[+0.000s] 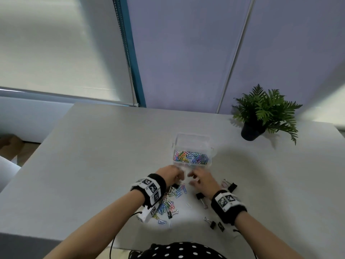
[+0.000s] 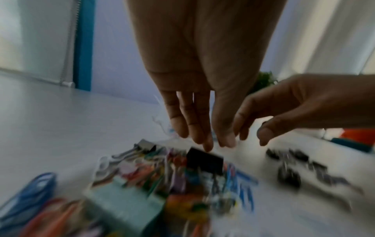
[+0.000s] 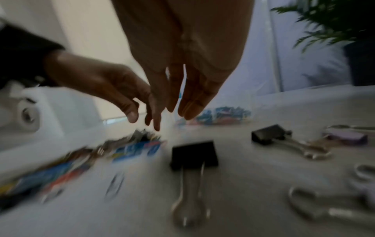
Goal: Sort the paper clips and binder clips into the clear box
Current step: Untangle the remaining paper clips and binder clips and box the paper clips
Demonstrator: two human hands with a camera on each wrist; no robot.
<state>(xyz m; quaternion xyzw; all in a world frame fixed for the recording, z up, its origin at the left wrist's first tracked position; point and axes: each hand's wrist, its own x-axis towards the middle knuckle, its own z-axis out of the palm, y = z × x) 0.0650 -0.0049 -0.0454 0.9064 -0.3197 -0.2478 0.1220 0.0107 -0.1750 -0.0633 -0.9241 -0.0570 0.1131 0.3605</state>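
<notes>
The clear box (image 1: pixel 193 141) stands open mid-table, and its near compartment holds several coloured paper clips (image 1: pixel 190 157). Just in front of it hover my left hand (image 1: pixel 174 174) and right hand (image 1: pixel 197 177), close together. Their fingers point down and nothing shows between them. Below my left hand (image 2: pixel 215 142) a black binder clip (image 2: pixel 205 162) sits on the loose paper clip pile (image 1: pixel 171 200). My right hand (image 3: pixel 172 118) hangs above bare table beyond another black binder clip (image 3: pixel 193 154). Both wrist views are blurred.
More binder clips lie to the right (image 1: pixel 231 186) and near my right wrist (image 1: pixel 211 223). A mint binder clip (image 2: pixel 125 206) lies in the pile. A potted fern (image 1: pixel 261 116) stands at the back right. The table's left edge (image 1: pixel 37 150) drops away.
</notes>
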